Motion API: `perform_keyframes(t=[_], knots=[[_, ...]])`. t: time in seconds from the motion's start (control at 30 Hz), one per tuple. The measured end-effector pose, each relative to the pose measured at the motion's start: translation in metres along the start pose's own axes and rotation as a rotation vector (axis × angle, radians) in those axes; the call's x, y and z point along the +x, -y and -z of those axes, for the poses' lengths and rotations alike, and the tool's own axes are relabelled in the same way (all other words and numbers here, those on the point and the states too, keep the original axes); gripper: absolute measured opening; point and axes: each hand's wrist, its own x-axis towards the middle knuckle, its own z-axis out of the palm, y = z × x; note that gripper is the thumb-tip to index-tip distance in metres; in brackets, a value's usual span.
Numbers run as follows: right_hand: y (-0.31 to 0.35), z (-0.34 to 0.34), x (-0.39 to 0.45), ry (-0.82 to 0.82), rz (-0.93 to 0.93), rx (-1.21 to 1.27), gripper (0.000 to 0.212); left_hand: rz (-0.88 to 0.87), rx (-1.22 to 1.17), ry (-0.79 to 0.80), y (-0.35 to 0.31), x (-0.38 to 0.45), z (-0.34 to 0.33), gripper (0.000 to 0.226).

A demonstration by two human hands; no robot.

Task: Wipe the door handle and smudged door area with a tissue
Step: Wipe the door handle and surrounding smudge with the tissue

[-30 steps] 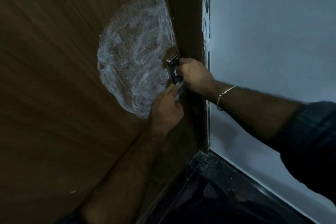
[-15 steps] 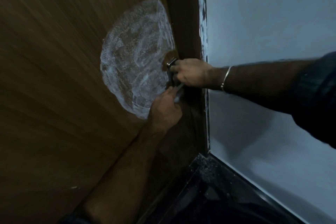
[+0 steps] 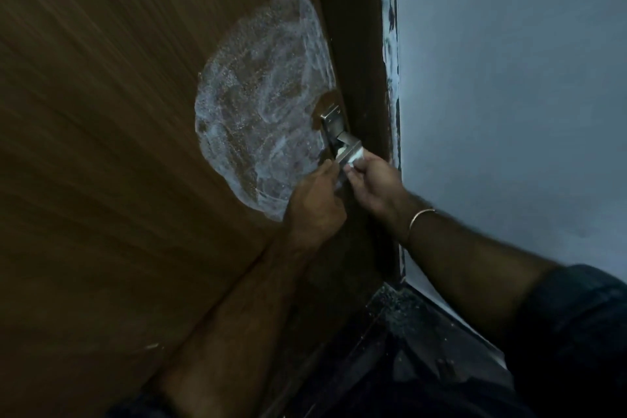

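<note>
A brown wooden door (image 3: 101, 146) carries a large white smudged patch (image 3: 261, 105) beside its metal handle (image 3: 334, 127). The lever of the handle points down toward me. My right hand (image 3: 373, 185) pinches a small white tissue (image 3: 356, 157) against the lever's outer end. My left hand (image 3: 315, 200) sits just left of it, fingers closed on the lower part of the lever. The two hands nearly touch. The lever's tip is hidden between them.
A dark door frame (image 3: 359, 44) runs down the right of the door, with paint-flecked trim next to a pale grey wall (image 3: 509, 95). Dark floor (image 3: 407, 349) lies below. A metal bangle (image 3: 419, 219) circles my right wrist.
My right hand has slid from the top plate of the handle down along the lever to its end, uncovering the plate. My left hand has stayed at the lower part of the lever.
</note>
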Motion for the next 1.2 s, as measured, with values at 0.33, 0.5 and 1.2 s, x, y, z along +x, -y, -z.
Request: perform_keyframes(t=[0.33, 0.5, 1.2], knots=[[-0.019, 0.005, -0.007, 0.150, -0.053, 0.236, 0.028, -0.082, 0.003, 0.015, 0.010, 0.001, 0.003, 0.053], [-0.024, 0.009, -0.006, 0.116, -0.045, 0.151, 0.033, -0.037, -0.115, 0.056, 0.014, 0.001, 0.005, 0.055], [0.018, -0.005, 0.003, 0.070, 1.076, -1.764, 0.014, 0.230, -0.741, -0.019, 0.006, 0.001, 0.010, 0.035]])
